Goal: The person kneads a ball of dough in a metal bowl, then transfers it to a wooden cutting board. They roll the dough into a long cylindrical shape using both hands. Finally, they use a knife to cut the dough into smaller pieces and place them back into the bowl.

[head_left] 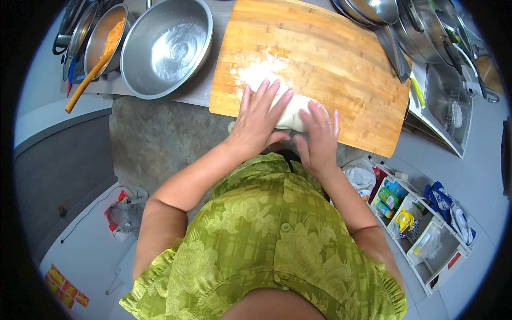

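Note:
A smooth white piece of dough (292, 113) lies near the front edge of the wooden cutting board (314, 58). My left hand (258, 118) rests on the left part of the dough with its fingers stretched out and spread. At the dough's right end is my right hand (320, 137), slightly blurred, its fingers loosely extended and its thumb apart. Both palms are turned down and hide parts of the dough. Just beyond my left fingertips, a patch of white flour (262, 69) is scattered over the board.
Left of the board stands a large steel bowl (132, 58), beside a smaller pot (95, 48) with orange shreds and a wooden-handled utensil (88, 82). A cleaver (393, 53) and steel pans (381, 9) sit at the back right, near a sink (448, 106). A white shelf (426, 266) stands lower right.

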`<state>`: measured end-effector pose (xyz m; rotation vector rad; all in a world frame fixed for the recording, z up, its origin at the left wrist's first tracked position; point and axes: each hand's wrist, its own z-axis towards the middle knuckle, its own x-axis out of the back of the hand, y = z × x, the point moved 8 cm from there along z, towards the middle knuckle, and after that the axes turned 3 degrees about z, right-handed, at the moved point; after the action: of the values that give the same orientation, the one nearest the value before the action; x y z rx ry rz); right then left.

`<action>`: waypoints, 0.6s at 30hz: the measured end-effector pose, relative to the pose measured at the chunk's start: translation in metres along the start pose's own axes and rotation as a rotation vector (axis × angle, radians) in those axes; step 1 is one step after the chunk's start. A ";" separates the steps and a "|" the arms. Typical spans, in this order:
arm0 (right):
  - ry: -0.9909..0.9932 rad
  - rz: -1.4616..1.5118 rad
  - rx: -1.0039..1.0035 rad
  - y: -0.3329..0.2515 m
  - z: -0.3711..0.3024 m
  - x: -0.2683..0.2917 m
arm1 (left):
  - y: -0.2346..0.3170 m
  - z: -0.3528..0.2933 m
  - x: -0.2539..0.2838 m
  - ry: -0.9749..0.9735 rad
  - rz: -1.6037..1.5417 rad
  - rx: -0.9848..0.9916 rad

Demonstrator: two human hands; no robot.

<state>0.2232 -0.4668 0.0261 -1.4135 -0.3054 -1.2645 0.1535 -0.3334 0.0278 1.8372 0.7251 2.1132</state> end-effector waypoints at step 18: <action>0.026 -0.532 -0.043 0.075 0.149 -0.027 | -0.066 0.147 -0.016 -0.125 0.550 -0.241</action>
<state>0.3456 -0.3535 -0.0011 -1.3976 -0.6716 -1.7237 0.2913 -0.2557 -0.0083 2.1760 -0.0840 2.2300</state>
